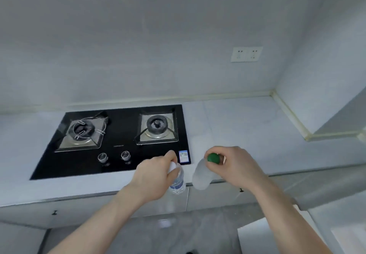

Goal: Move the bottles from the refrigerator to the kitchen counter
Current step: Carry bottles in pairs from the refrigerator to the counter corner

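Carrying step: low in the frame's centre, the left hand grips a white-capped bottle, the right hand a green-capped bottle, both at the counter edge. Next, set them upright right of the stove.

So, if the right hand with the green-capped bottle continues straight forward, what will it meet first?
Probably only bare counter: beyond the right hand and its green-capped bottle nothing stands before the back wall. Depth is uncertain.

Two bottles, a white-capped bottle and a green-capped bottle, just right of the stove; on the stove, two burners, two knobs.
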Motion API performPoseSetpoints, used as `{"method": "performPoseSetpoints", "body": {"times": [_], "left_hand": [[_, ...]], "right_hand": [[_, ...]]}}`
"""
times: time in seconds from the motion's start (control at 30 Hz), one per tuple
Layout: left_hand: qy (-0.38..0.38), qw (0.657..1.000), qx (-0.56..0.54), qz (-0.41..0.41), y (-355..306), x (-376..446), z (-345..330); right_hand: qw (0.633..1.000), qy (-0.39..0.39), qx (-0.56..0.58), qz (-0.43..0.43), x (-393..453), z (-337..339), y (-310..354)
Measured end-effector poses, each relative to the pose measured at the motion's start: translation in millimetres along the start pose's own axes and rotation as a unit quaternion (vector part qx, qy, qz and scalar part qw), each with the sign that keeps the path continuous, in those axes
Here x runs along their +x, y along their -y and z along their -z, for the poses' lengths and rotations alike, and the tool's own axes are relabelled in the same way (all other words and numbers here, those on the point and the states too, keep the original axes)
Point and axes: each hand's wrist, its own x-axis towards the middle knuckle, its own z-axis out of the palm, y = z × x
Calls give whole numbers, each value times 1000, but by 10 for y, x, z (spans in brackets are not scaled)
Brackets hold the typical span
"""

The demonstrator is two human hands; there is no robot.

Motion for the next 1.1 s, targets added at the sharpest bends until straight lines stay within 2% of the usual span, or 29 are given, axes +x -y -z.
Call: {"method": "performPoseSetpoints", "body": {"times": [0.17,0.37,0.7,1.1], "left_hand": [[-36,996,-5,85,359,-354,164],[-93,978,8,184,898,-913,412],[-145,949,13,281,1844,-1878,857],[-181,920,8,347,3129,-3114,1333]], "right_hand": [[994,67,-18,81,389,-175,356],[971,140,-45,190,711,-593,1145],[935,171,-83,301,801,-1379,2560],[911,189,-90,355,593,-2493,4174]]}}
